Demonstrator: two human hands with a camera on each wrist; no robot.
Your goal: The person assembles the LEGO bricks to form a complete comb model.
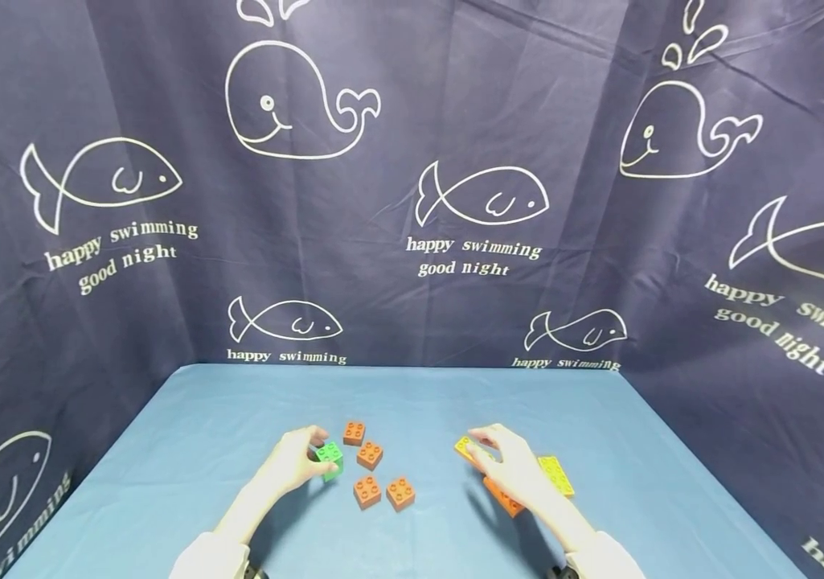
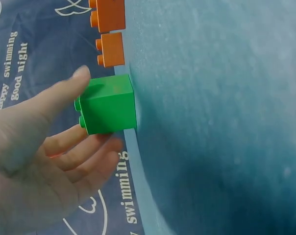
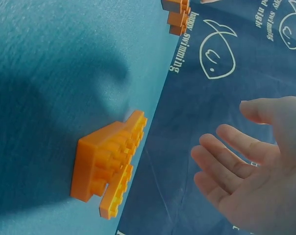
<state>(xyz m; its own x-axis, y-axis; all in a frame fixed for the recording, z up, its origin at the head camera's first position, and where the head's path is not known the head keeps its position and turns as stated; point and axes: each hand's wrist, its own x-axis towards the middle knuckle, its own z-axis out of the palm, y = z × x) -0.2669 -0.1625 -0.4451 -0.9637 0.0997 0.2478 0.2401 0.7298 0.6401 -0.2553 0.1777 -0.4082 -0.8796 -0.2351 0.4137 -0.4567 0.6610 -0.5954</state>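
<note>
My left hand (image 1: 294,460) has its thumb on one side of a green toy building brick (image 1: 330,457) and its fingers on the other, holding it between them. In the left wrist view the tall green brick (image 2: 109,105) stands with its base right at the blue tabletop, studs toward the palm. My right hand (image 1: 511,462) hovers with loosely bent fingers. Beneath it lie a long orange brick (image 1: 506,498) and a flat yellow brick (image 1: 464,446), which it overlaps in the head view. The right wrist view shows this hand (image 3: 251,166) apart from the orange brick (image 3: 94,161), holding nothing.
Several small square orange bricks (image 1: 371,455) lie just right of my left hand. Another flat yellow brick (image 1: 558,476) lies to the right of my right hand. A dark blue curtain (image 1: 412,322) with fish and whale drawings surrounds the blue table (image 1: 412,547).
</note>
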